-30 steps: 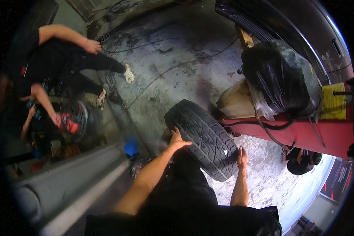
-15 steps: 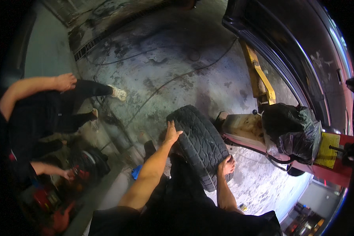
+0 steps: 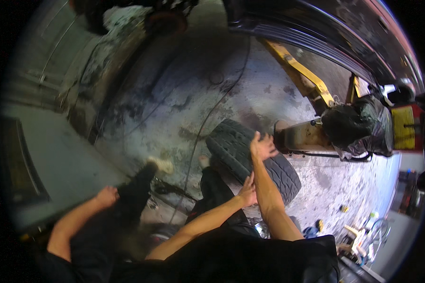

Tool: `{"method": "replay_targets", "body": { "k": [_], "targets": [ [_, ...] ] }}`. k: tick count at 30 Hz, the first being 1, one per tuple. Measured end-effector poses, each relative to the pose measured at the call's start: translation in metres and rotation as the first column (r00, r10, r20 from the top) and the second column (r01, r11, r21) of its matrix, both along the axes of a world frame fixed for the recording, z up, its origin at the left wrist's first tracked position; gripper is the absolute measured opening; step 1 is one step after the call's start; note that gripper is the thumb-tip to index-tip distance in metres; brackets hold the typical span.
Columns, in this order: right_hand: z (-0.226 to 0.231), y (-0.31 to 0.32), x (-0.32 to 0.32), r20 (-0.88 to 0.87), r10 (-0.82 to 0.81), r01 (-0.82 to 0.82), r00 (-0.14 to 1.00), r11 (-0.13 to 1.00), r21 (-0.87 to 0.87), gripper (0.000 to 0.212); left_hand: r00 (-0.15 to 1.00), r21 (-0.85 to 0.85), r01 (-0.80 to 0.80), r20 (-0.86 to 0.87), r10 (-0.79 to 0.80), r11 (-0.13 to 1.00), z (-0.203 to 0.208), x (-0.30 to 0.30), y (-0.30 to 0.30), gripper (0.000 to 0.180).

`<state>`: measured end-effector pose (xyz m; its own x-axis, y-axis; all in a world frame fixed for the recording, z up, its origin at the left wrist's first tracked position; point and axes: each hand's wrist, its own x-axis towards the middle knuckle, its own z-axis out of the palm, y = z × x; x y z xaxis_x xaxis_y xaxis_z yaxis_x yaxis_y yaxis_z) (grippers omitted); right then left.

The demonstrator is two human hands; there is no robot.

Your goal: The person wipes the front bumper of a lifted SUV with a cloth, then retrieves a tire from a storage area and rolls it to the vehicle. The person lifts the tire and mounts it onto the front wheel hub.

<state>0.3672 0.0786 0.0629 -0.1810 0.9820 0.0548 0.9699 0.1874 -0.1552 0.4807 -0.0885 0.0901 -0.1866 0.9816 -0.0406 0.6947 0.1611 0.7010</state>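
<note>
Well to the left of my left hand (image 3: 247,191) I see a grey panel (image 3: 66,155) with a dark window-like strip. Nearer on that side are a co-worker's bent arm (image 3: 71,228) and hand (image 3: 107,195), the fingers curled in, and just beyond them a pale shoe (image 3: 161,165), blurred. Between that shoe and my hands a dark cable (image 3: 218,107) runs along the stained floor (image 3: 141,101).

The black tire (image 3: 235,148) is right at my hands, its tread facing up toward me, reaching out to the left and right of them. My left hand is at its near edge, fingers straight and close together; I can't tell whether it is gripping. My right hand (image 3: 263,147) is farther out, over the middle of the tread, fingers spread wide; I can't tell whether the palm touches the rubber. My right forearm passes in front of the tire.

Just right of my right hand is a beige box-like part (image 3: 307,137), then a black plastic bag (image 3: 356,123). Beyond them, ahead and to the right, are a yellow metal arm (image 3: 308,78) and a dark vehicle (image 3: 326,29).
</note>
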Motion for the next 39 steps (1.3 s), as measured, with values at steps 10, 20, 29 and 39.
{"method": "replay_targets", "body": {
  "k": [10, 20, 29, 39],
  "targets": [
    [0.063, 0.022, 0.01, -0.297, -0.071, 0.055, 0.952, 0.997, -0.063, 0.065, 0.982, -0.536, 0.044, -0.13, -0.133, 0.843, 0.009, -0.331, 0.007, 0.068],
    [0.041, -0.063, -0.228, -0.118, -0.254, 0.206, 0.96, 0.926, -0.317, 0.082, 0.998, -0.269, -0.056, 0.019, 0.063, 0.962, 0.025, -0.465, 0.004, 0.073],
    [0.076, -0.094, -0.315, -0.572, -0.027, 0.058, 0.82, 0.998, 0.036, 0.062, 0.992, -0.488, 0.107, -0.005, -0.126, 0.866, 0.022, -0.596, -0.034, 0.116],
    [0.01, -0.173, -0.393, -0.201, -0.452, 0.422, 0.869, 0.889, -0.177, 0.07, 0.967, -0.726, 0.074, -0.117, -0.228, 0.684, -0.043, -0.855, -0.085, 0.096]
  ]
}}
